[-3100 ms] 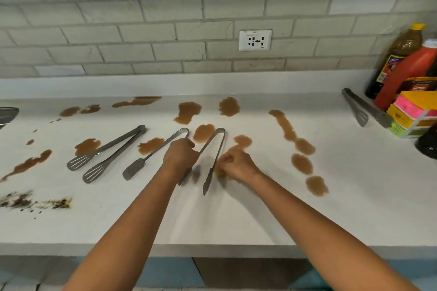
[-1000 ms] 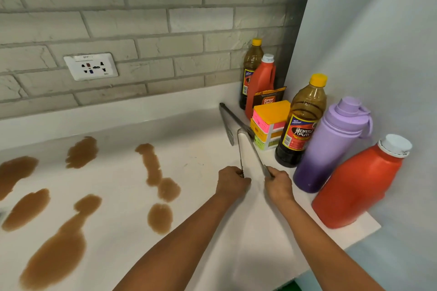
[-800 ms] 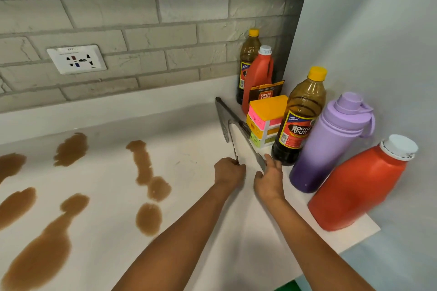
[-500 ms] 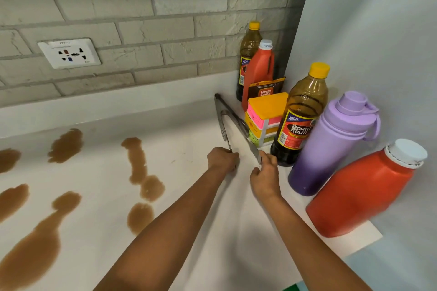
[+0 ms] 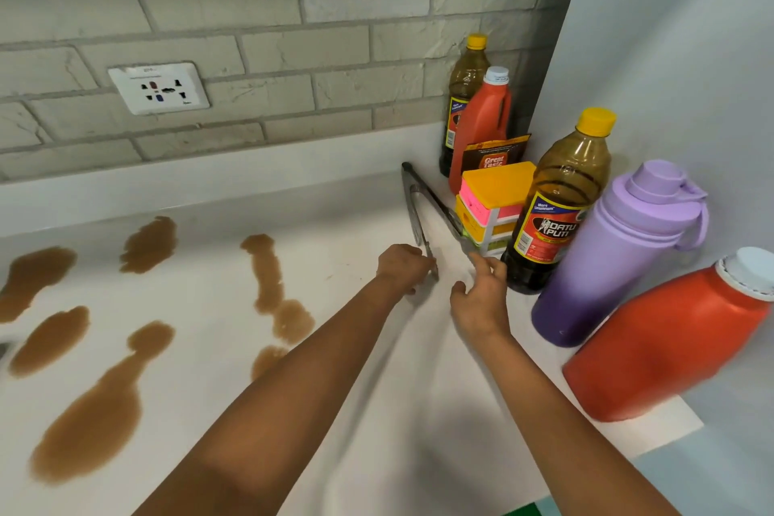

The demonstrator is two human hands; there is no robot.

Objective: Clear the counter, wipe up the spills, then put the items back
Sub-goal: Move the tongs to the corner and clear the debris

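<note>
Metal tongs (image 5: 420, 209) lie on the white counter (image 5: 360, 411) at the back right, beside the bottles, their arms spread toward me. A second pair seems to lie under them. My left hand (image 5: 401, 266) has its fingers curled on the end of the tongs' left arm. My right hand (image 5: 478, 297) hovers just in front of the right arm with its fingers spread, holding nothing. Several brown spills mark the counter: a long streak (image 5: 270, 279) in the middle and larger puddles (image 5: 94, 411) to the left.
Against the right wall stand a vinegar bottle (image 5: 557, 205), a purple flask (image 5: 620, 251), a red jug (image 5: 670, 339), a stack of coloured boxes (image 5: 490, 197), another red jug (image 5: 481, 126) and a dark bottle (image 5: 463, 92). A wall socket (image 5: 159, 88) sits on the brick backsplash.
I carried the tongs from the middle of the counter to the right corner and set them by the boxes. My right hand has let go and opened; the left stays on the arm.
</note>
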